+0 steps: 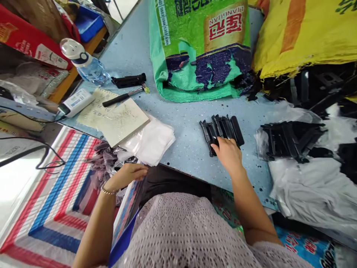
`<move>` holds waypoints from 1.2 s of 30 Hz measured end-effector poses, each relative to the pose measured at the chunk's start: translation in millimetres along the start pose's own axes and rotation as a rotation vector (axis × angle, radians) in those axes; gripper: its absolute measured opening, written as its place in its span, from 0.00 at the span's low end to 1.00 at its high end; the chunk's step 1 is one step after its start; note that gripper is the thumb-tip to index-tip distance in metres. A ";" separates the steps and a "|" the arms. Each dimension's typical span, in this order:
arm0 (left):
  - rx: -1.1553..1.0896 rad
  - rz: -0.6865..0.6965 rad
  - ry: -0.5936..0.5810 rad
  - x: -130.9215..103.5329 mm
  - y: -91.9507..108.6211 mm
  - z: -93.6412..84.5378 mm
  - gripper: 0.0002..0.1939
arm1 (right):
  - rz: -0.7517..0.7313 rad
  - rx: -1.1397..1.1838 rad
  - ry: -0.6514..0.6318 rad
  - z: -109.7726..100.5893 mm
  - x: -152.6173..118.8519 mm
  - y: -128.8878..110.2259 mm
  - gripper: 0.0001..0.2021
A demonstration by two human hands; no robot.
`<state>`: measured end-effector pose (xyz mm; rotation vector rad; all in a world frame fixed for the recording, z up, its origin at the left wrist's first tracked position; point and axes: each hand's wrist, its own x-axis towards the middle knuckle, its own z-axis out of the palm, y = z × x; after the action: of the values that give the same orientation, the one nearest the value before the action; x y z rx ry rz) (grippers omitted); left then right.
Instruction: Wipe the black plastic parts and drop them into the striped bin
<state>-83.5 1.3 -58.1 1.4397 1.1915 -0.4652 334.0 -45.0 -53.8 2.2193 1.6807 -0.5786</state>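
Note:
My right hand (229,154) rests on a small row of black plastic parts (224,128) lying side by side on the blue speckled table (186,115); its fingers are bent over their near ends. My left hand (129,174), with a beaded bracelet at the wrist, is at the table's near edge, beside a stack of clear and white plastic bags (156,140). Its fingers are close together, and whether anything is between them is hidden. Further right on the table lies a bundle of black parts (291,139) in clear plastic.
A green sack (200,67) and a yellow sack (306,33) stand at the back. At left are a notepad (125,121), a black-handled tool (115,99), a white device (76,102) and a water bottle (93,70). A striped bag (52,201) is below left; white bags (315,186) lie right.

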 end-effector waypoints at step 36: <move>0.274 0.782 0.680 -6.7 80.4 10.9 0.30 | 0.103 2.146 -1.058 37.5 3.8 -159.9 0.09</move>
<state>-14.3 2.3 -15.3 2.2484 0.9653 0.4590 175.9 -15.7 -87.5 1.4140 -0.1904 -3.5634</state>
